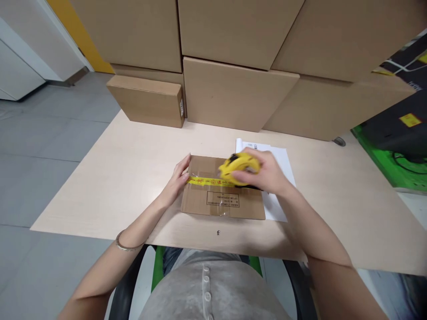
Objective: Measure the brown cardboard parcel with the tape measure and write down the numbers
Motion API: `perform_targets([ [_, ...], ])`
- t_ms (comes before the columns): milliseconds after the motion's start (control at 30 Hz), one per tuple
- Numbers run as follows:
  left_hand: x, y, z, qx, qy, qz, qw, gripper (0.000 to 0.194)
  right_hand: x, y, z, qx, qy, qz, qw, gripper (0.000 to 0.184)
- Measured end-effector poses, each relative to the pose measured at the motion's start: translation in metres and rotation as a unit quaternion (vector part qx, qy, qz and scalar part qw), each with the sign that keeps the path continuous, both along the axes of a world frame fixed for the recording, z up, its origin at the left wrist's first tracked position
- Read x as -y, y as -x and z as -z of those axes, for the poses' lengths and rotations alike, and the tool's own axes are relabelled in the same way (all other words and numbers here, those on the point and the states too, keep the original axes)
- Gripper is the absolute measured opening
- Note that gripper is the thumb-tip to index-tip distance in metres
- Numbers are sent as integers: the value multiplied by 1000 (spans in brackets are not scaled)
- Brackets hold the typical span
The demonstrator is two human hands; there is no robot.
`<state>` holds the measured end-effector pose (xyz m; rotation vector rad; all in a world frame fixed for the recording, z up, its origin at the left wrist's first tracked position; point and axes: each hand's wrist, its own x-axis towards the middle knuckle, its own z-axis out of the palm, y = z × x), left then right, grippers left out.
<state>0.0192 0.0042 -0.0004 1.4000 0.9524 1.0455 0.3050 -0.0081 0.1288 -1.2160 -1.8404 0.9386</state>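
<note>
On the table in front of me lies a closed cardboard box [200, 202], with a framed block of printed text on top. A strip of yellow tape [200, 181] with red and dark print runs across its top, and glossy clear tape shows there too. My left hand [176, 181] lies against the box's left side, fingers stretched along the edge and thumb near the strip's end. Gripped in my right hand [267, 171] is a rounded yellow tape dispenser [240, 168], blurred, with a black part. It is over the right half of the strip, whose right end is hidden.
White paper sheets [282, 162] lie partly under the box and my right arm. Large cartons [230, 98] stand stacked along the table's back, with a smaller flat carton [150, 100] at left. Dark equipment [396, 129] sits at right. A small dark mark [218, 232] is near the front edge.
</note>
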Motion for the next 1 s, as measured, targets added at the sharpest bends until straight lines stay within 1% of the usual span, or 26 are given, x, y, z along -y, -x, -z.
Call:
perform_targets([
  [33, 1, -1, -2, 18, 32, -21, 999, 75, 2, -18, 1, -75, 46, 52, 995, 37],
  [67, 1, -4, -4, 31, 65, -40, 997, 74, 5, -35, 3, -137, 75, 105, 982, 38],
  [100, 2, -6, -7, 37, 94, -52, 994, 72, 7, -52, 6, -165, 110, 136, 971, 37],
  [167, 2, -11, -14, 36, 123, -39, 991, 67, 13, -77, 12, -185, 174, 188, 949, 36],
  [233, 2, -15, -21, 42, 121, 0, 992, 66, 19, -90, 20, -187, 226, 209, 933, 33],
  [300, 2, -17, -28, 40, 113, 31, 992, 66, 28, -92, 25, -197, 256, 194, 926, 31],
  [333, 2, -17, -32, 34, 113, 40, 992, 67, 34, -91, 26, -201, 260, 179, 927, 31],
  [433, 6, -14, -41, 24, 110, 42, 993, 77, 60, -83, 17, -203, 238, 165, 936, 32],
  [533, 15, -13, -53, 51, 68, 1, 996, 81, 94, -77, 0, -216, 207, 171, 939, 36],
  [600, 22, -16, -60, 76, 35, -23, 996, 79, 115, -74, -7, -246, 192, 172, 934, 37],
  [633, 25, -18, -62, 85, 21, -32, 996, 77, 123, -74, -7, -261, 187, 176, 931, 37],
  [700, 30, -21, -61, 84, -9, -48, 995, 69, 135, -75, -2, -276, 190, 188, 923, 37],
  [800, 31, -21, -51, 39, -51, -54, 996, 61, 144, -82, 13, -248, 209, 207, 923, 36],
  [867, 30, -19, -43, 11, -75, -37, 996, 58, 145, -88, 18, -229, 206, 211, 928, 32],
  [933, 27, -18, -39, -2, -89, -18, 996, 54, 142, -93, 14, -216, 175, 214, 937, 28],
  [1000, 26, -18, -41, 3, -82, -15, 997, 51, 132, -91, 0, -171, 123, 214, 954, 24],
])
